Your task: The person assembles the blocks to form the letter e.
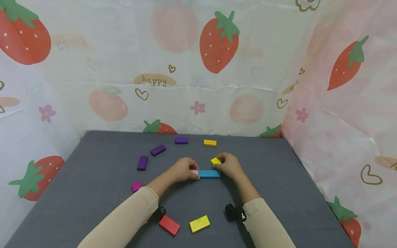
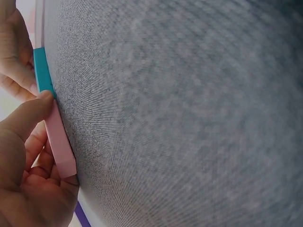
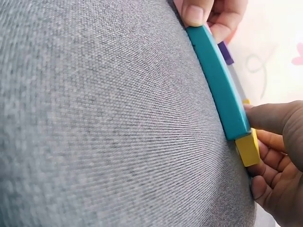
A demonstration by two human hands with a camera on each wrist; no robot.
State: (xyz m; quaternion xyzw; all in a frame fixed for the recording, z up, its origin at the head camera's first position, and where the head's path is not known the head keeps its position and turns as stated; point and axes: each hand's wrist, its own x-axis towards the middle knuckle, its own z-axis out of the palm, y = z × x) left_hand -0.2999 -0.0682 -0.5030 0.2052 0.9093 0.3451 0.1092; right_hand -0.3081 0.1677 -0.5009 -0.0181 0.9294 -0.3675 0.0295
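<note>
My left hand [image 1: 183, 169] pinches a pink block [image 2: 60, 139] between thumb and fingers, covering most of it in the head view. End to end with the pink block lies a teal-blue block [image 1: 209, 174] on the grey table; my left thumb tip sits right at their joint. In my right hand [image 1: 230, 165] a small yellow block [image 1: 215, 161] is held between thumb and fingers, just behind the blue block's right end. From the right wrist, this yellow block [image 3: 248, 151] shows past the blue block's near end, partly hidden by it.
Purple blocks [image 1: 158, 150] and a yellow-orange block [image 1: 210, 143] curve along the back of the grey table [image 1: 273, 193]. A magenta block [image 1: 136, 186] is partly behind the left sleeve. Closer in lie a red block [image 1: 169, 225] and a yellow block [image 1: 199, 224]. Printed cloth walls surround the table.
</note>
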